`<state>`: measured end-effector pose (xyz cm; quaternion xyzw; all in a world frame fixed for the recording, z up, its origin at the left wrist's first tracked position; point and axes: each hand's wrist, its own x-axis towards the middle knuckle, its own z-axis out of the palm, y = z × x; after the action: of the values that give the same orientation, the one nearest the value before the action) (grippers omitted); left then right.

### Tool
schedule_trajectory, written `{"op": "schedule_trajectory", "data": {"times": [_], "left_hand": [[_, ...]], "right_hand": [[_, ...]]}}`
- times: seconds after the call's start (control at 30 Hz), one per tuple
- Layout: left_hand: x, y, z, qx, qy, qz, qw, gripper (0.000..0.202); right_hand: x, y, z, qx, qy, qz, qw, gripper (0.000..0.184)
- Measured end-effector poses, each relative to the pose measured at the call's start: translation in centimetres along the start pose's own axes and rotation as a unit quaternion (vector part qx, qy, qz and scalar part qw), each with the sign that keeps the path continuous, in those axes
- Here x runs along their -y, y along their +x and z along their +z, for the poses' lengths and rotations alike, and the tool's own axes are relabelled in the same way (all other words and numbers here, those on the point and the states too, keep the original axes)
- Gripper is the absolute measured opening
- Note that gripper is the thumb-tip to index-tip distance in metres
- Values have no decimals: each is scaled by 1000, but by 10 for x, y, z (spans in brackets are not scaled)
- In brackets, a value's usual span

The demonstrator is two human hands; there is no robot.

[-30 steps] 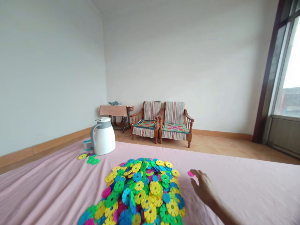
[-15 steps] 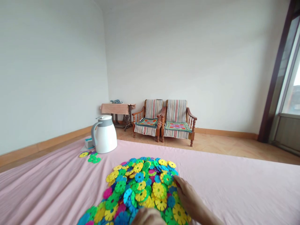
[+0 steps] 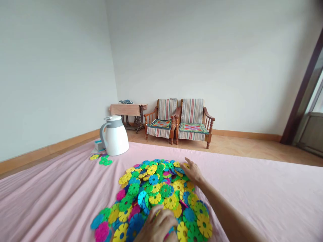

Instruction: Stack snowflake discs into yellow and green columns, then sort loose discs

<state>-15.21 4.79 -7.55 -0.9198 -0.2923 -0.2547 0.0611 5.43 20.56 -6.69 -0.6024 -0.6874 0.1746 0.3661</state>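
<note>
moved open right hand (image 3: 193, 172) from cloth (image 3: 63, 198) onto upper right edge of disc pile (image 3: 151, 188), brought curled left hand (image 3: 157, 227) in at bottom, grip unclear.

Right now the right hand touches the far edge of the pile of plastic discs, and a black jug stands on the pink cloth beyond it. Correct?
No: the head view shows the jug is white, not black. The right hand touches the far edge of the pile of plastic discs, and the jug stands on the pink cloth beyond it.
</note>
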Motion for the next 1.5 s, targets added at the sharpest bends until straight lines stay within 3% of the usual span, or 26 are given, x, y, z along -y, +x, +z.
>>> {"op": "schedule_trajectory", "data": {"times": [0.17, 0.3, 0.37, 0.43, 0.57, 0.7, 0.8, 0.87, 0.97, 1.13, 1.3, 1.5], "left_hand": [[1, 2, -10, 1, 49, -25, 998, 7], [-3, 3, -10, 12, 46, -68, 997, 5], [-7, 4, -13, 24, 38, -85, 995, 6], [-13, 7, -20, 29, 17, -95, 995, 7], [-11, 13, -42, -12, -34, -155, 987, 5], [35, 16, -59, -64, -27, -244, 967, 25], [85, 18, -61, -8, 0, -292, 956, 42], [110, 22, -61, 59, -9, -271, 961, 52], [131, 32, -58, 127, -31, -241, 962, 53], [138, 48, -48, 135, -48, -225, 964, 44], [132, 53, -36, 77, -53, -240, 966, 22], [116, 62, -46, 46, -111, -252, 960, 17]], "right_hand": [[25, -20, 11, 72, 8, -42, 997, 53], [52, -50, -3, 165, 119, -115, 972, 53], [59, -62, -15, 183, 170, -130, 959, 49], [58, -72, -26, 165, 197, -119, 959, 44], [29, -88, -37, 50, 196, -54, 978, 40], [-17, -99, -38, -34, 180, 18, 983, 37], [-43, -101, -35, -89, 180, 58, 978, 34], [-51, -99, -33, -99, 171, 62, 978, 32], [-55, -97, -30, -86, 153, 45, 983, 30], [-54, -98, -30, -73, 145, 38, 986, 27], [-52, -99, -31, -61, 139, 34, 988, 26], [-47, -101, -33, -67, 137, 37, 988, 25]]}}
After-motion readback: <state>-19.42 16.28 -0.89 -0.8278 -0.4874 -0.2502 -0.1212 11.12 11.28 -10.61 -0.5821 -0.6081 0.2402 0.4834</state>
